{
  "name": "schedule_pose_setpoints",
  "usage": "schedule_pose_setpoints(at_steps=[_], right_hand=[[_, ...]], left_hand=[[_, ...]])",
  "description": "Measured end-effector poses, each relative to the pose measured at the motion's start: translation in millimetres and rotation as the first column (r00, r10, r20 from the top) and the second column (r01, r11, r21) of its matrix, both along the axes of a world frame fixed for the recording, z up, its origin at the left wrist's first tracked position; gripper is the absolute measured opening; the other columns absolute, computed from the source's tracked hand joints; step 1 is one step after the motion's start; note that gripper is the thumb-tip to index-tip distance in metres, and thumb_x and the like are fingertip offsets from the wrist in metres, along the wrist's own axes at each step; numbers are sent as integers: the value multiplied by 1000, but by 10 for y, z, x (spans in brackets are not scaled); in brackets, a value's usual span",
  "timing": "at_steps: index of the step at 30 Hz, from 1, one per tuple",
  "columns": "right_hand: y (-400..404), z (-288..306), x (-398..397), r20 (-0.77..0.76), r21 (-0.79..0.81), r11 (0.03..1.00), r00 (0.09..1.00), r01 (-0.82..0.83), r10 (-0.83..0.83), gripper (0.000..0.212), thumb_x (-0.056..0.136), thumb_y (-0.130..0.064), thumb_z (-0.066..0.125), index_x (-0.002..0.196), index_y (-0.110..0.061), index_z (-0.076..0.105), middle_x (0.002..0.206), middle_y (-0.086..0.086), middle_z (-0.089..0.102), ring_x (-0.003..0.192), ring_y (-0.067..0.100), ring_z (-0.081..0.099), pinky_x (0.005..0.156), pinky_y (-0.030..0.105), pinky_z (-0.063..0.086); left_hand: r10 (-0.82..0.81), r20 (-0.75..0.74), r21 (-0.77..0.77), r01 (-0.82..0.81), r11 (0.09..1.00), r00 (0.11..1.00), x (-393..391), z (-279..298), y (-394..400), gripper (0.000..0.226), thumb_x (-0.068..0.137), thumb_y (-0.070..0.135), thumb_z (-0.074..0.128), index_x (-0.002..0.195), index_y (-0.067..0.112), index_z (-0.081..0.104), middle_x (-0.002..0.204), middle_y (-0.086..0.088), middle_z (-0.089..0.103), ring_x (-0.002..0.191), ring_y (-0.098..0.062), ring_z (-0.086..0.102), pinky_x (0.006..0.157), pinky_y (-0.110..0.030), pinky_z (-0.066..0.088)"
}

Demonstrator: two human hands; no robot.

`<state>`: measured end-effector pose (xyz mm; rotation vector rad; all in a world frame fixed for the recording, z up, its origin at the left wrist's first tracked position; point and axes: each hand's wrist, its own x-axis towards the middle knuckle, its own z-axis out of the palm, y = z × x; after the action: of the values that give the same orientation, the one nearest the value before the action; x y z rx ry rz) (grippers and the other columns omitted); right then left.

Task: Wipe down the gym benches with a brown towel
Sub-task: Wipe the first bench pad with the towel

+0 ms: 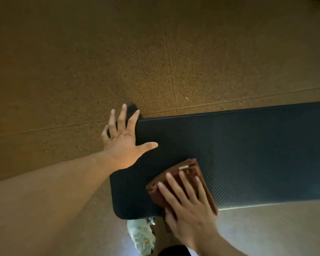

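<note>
the brown towel (183, 183), folded into a thick pad, lies on the near left corner of the black gym bench (248, 154), and one end of it hangs a little over the near edge. the right hand (190, 206) presses on it from above with straight, spread fingers; it pushes the cloth and does not pinch it. the left hand (124, 139) is also spread flat, with the fingers over the far left end of the worktop and the thumb lying on the padding, so it seems to steady the bench or the body.

the first risk comes from this flat press. nothing holds the towel except the weight of the palm, so in a quick stroke the folds can slide open, or the pad can slip off the near edge and fall to the floor (81, 71). the surface of the bench has a fine ribbed texture, which may catch the cloth and roll it.

the second risk is the left hand: it covers a part of the end, and if it does not move, that corner stays unwiped.

below the edge there is something pale (140, 235), perhaps a shoe or crumpled paper; the view is too blurred to tell. a dropped towel would probably land near it and get dirty.

most of the worktop to the right is still to be covered.
</note>
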<state>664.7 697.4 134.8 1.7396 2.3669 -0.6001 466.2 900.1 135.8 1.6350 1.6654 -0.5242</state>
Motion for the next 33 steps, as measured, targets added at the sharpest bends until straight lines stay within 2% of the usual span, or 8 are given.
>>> schedule_pose_setpoints(at_steps=[4,7,9,12,18,24,28,33], right_hand=[[287,-90,221,10,38,962,963,-269,269,73,98,-58,49,164,-40,26,174,-6,17,163,25,4,129,59,8],[1191,-124,145,41,96,986,989,137,-141,68,102,-61,34,165,-43,16,176,-6,8,163,28,-8,127,63,-3],[1695,-121,-116,27,40,883,883,467,-468,65,103,-62,27,165,-44,17,176,-8,4,162,26,-14,126,61,-10],[1901,-127,-725,-38,5,824,823,567,-567,62,103,-59,28,162,-42,31,175,-7,16,162,24,-8,126,61,-11],[776,-57,-1349,-118,110,992,992,66,-53,64,102,-49,42,164,-41,26,176,-7,9,163,22,-5,129,56,-3],[-147,-60,-827,-60,100,956,957,-276,282,63,106,-44,46,165,-37,26,175,-5,17,163,26,5,128,59,13],[-498,9,-335,66,-13,987,985,158,-157,64,108,-61,32,166,-40,13,175,-9,6,163,21,-8,131,56,9],[-105,37,134,100,-45,747,747,663,-657,67,103,-71,18,163,-46,-3,175,-13,-10,159,15,-24,130,46,-12]], left_hand=[[9,41,58,-12,998,999,-27,-40,-52,106,83,83,51,160,42,-9,166,9,-32,152,-23,-34,125,-54,-4],[118,246,109,-148,983,962,-113,10,-86,85,97,72,39,163,39,-4,171,11,-17,156,-16,-23,127,-52,-4],[357,476,65,-437,897,804,-248,107,-187,71,106,59,31,164,36,-3,173,10,-10,158,-11,-12,127,-48,-5],[577,571,-9,-698,716,584,-586,200,-608,67,107,56,28,164,36,-2,173,10,-7,158,-11,-6,126,-44,-3],[644,446,9,-722,692,622,-1059,273,-1585,72,102,63,25,164,37,2,172,14,-3,157,-6,-6,127,-43,-1],[556,488,17,-645,764,672,-760,647,-1872,65,106,53,35,164,38,8,172,16,-2,157,-7,-2,128,-44,8],[301,467,89,-383,919,831,-428,844,-1841,74,102,38,58,162,40,14,169,23,-8,157,-5,-4,125,-38,11],[68,389,144,-134,980,919,103,848,-1588,104,87,25,82,161,42,11,168,24,-10,157,-5,-5,124,-38,24]])
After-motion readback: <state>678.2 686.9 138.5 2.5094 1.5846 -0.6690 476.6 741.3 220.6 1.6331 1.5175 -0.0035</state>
